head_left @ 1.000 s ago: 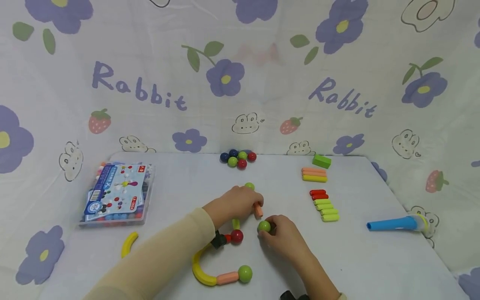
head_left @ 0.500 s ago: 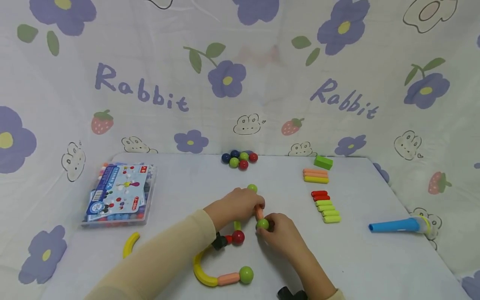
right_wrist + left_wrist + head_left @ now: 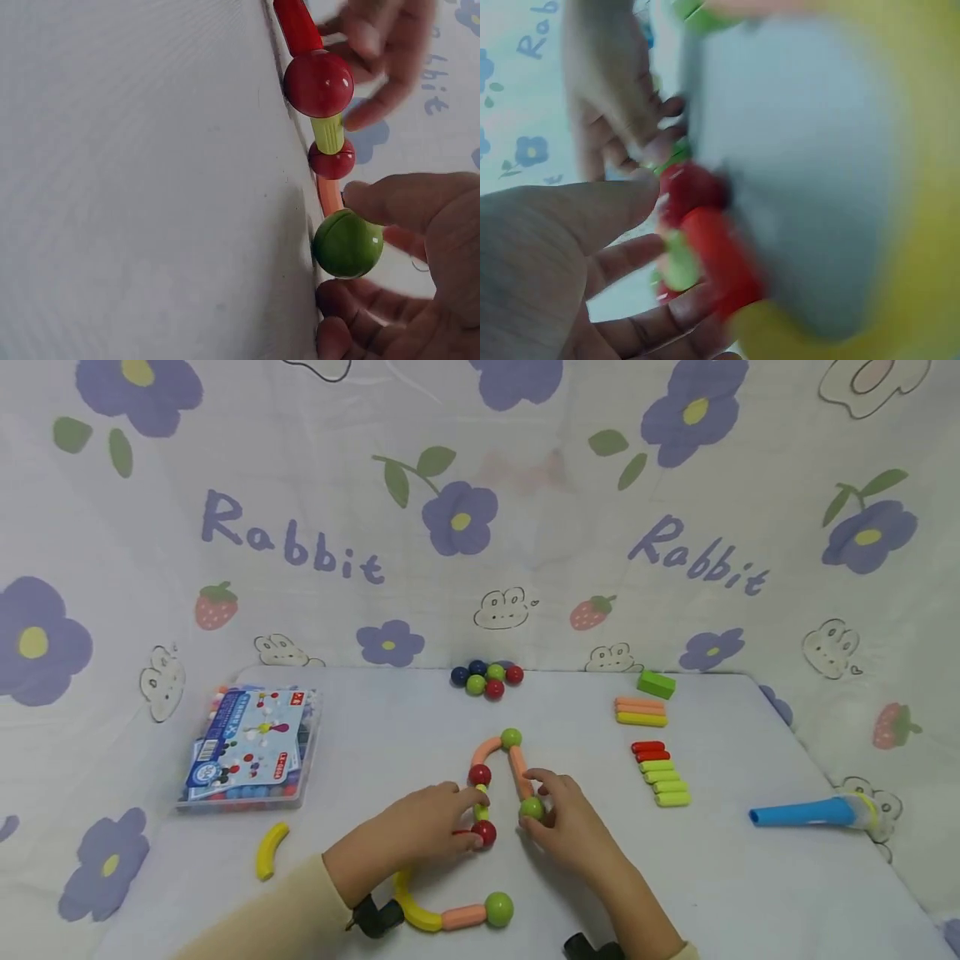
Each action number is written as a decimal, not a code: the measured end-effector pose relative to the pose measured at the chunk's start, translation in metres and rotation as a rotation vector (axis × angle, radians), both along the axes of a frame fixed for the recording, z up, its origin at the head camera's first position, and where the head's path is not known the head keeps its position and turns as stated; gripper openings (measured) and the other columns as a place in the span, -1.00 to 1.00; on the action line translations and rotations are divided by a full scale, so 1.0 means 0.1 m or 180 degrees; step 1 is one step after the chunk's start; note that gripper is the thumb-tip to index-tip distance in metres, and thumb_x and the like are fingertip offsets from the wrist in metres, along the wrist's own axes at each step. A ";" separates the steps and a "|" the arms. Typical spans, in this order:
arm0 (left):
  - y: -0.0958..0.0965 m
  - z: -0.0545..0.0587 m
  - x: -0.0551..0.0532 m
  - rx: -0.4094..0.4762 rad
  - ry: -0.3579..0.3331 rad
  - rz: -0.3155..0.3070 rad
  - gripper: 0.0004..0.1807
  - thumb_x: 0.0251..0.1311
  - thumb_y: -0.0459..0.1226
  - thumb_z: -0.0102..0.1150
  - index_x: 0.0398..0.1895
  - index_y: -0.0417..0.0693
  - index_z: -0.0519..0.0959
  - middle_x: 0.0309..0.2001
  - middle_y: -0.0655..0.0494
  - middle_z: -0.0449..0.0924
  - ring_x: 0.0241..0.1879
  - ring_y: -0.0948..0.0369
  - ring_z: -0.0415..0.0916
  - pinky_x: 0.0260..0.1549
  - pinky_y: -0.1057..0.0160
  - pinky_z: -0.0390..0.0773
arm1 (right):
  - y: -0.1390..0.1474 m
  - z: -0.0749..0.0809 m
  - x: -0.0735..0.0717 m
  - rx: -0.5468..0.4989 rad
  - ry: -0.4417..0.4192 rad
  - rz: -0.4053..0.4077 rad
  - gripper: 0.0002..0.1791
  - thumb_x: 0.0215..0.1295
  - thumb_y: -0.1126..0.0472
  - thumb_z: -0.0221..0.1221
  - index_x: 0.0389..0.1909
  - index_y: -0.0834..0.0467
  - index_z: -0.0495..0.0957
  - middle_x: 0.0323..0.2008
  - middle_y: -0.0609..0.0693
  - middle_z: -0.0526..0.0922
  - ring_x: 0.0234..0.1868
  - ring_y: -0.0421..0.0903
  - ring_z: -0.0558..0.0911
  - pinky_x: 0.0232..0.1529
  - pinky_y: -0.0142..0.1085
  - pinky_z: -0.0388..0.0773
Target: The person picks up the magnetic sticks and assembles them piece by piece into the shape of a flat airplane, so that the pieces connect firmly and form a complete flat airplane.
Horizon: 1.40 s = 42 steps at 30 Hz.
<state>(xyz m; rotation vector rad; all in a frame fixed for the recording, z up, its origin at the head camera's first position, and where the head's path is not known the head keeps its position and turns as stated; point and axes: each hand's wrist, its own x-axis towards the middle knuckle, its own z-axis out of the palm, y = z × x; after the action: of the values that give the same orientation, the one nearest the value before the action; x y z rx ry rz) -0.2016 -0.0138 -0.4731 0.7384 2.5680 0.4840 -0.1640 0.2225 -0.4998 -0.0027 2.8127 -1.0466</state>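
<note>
A chain of magnetic balls and sticks lies mid-table. My right hand (image 3: 576, 828) holds a green ball (image 3: 532, 810) between thumb and fingers, at the lower end of an orange stick (image 3: 519, 772). That stick runs up to another green ball (image 3: 511, 738), then a curved orange piece (image 3: 487, 747) and a red ball (image 3: 479, 775). My left hand (image 3: 420, 820) is spread around a lime stick (image 3: 481, 811) and the lower red ball (image 3: 486, 834), fingers loose beside them. A red stick (image 3: 724, 259) leads from that ball towards a yellow curve (image 3: 412, 912), partly hidden by the hand.
The yellow curve continues into an orange stick (image 3: 463, 917) and green ball (image 3: 498, 909). A plastic box (image 3: 247, 743) and loose yellow curve (image 3: 272, 852) are left. Spare balls (image 3: 487, 680), stacked sticks (image 3: 660, 772), a green block (image 3: 656, 684) and a blue-handled object (image 3: 813, 812) stand around.
My right hand has brought its green ball up to the orange stick's end. My left hand has let go of that stick and moved down-left to the lower red ball.
</note>
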 end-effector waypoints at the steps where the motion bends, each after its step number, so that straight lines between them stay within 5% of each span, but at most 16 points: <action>1: -0.01 -0.04 0.04 0.0018 0.0023 -0.0034 -0.41 0.37 0.08 0.47 0.42 0.35 0.56 0.21 0.08 0.67 0.04 0.16 0.60 0.19 -0.06 0.71 | 0.01 -0.01 0.00 0.0036 0.0027 0.0057 -0.33 0.36 0.19 0.50 0.45 -0.10 0.52 0.21 0.07 0.57 -0.16 -0.10 0.55 -0.13 -0.23 0.65; 5: -0.01 -0.16 0.14 0.0175 0.0138 -0.0158 -0.41 0.38 0.06 0.47 0.44 0.37 0.55 0.15 0.13 0.66 0.01 0.22 0.56 0.12 0.04 0.72 | 0.02 -0.02 0.00 0.0149 0.0060 0.0236 -0.49 0.40 0.23 0.46 0.33 -0.10 0.66 0.16 0.03 0.59 -0.11 -0.11 0.55 -0.01 -0.17 0.65; 13: 0.01 -0.24 0.15 0.0306 0.0191 -0.0133 -0.55 0.48 -0.01 0.39 0.37 0.30 0.60 0.08 0.18 0.65 0.01 0.25 0.54 0.08 0.11 0.68 | 0.01 0.01 0.04 0.0153 -0.0007 0.0286 -0.66 0.43 0.24 0.43 0.17 -0.06 0.71 0.07 0.00 0.62 -0.10 -0.11 0.54 0.02 -0.13 0.64; 22: 0.00 -0.22 0.16 0.0341 0.0172 -0.0105 -0.53 0.46 -0.02 0.41 0.38 0.28 0.60 0.09 0.19 0.65 0.04 0.24 0.54 0.12 0.09 0.67 | 0.01 0.05 0.13 0.0155 -0.0056 0.0316 -0.68 0.46 0.22 0.41 0.17 -0.07 0.72 0.04 -0.04 0.62 -0.16 -0.14 0.53 -0.10 -0.21 0.57; 27: -0.01 -0.17 0.18 0.0323 0.0143 -0.0133 -0.48 0.45 -0.02 0.42 0.43 0.29 0.58 0.15 0.15 0.64 0.08 0.22 0.54 0.16 0.07 0.68 | 0.10 0.14 0.17 0.0112 -0.0181 0.0235 -0.51 0.46 0.16 0.42 0.36 -0.12 0.64 0.11 -0.05 0.61 -0.18 -0.14 0.53 -0.22 -0.28 0.57; 31: -0.02 -0.16 0.18 0.0319 0.0147 -0.0174 -0.48 0.47 -0.03 0.40 0.45 0.30 0.57 0.18 0.15 0.63 0.08 0.22 0.53 0.17 0.07 0.68 | 0.38 0.28 0.17 0.0089 -0.0130 0.0033 -0.42 0.50 0.15 0.38 0.49 -0.06 0.52 0.21 0.05 0.62 -0.10 -0.08 0.57 -0.18 -0.24 0.61; 34: -0.02 -0.16 0.18 0.0339 0.0161 -0.0194 -0.50 0.49 -0.05 0.39 0.44 0.29 0.58 0.18 0.15 0.63 0.08 0.22 0.52 0.19 0.07 0.66 | 0.76 0.35 0.11 0.0377 0.0039 -0.0218 -0.51 0.55 0.17 0.31 0.44 0.07 0.54 0.25 0.15 0.62 0.01 0.05 0.60 -0.04 -0.11 0.71; 38: -0.02 -0.17 0.17 0.0338 0.0171 -0.0190 -0.52 0.50 -0.06 0.38 0.43 0.28 0.59 0.19 0.16 0.63 0.10 0.22 0.52 0.20 0.08 0.66 | 1.29 0.33 0.03 0.0903 0.0067 -0.0552 -0.65 0.57 0.27 0.25 0.28 0.24 0.63 0.29 0.33 0.57 0.23 0.31 0.59 0.24 0.21 0.67; 42: -0.03 -0.16 0.17 0.0323 0.0167 -0.0190 -0.52 0.50 -0.07 0.38 0.42 0.26 0.60 0.19 0.16 0.63 0.10 0.21 0.53 0.20 0.07 0.66 | 1.64 0.26 0.03 0.1133 -0.0086 -0.0598 -0.67 0.56 0.34 0.23 0.25 0.29 0.64 0.34 0.40 0.53 0.37 0.43 0.50 0.35 0.34 0.53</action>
<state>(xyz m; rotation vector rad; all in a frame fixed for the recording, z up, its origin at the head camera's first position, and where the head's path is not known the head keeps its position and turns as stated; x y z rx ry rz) -0.1847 -0.0167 -0.4887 0.8714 2.5768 0.5864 -0.1607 0.3867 -0.4740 0.3150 2.9757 -0.5552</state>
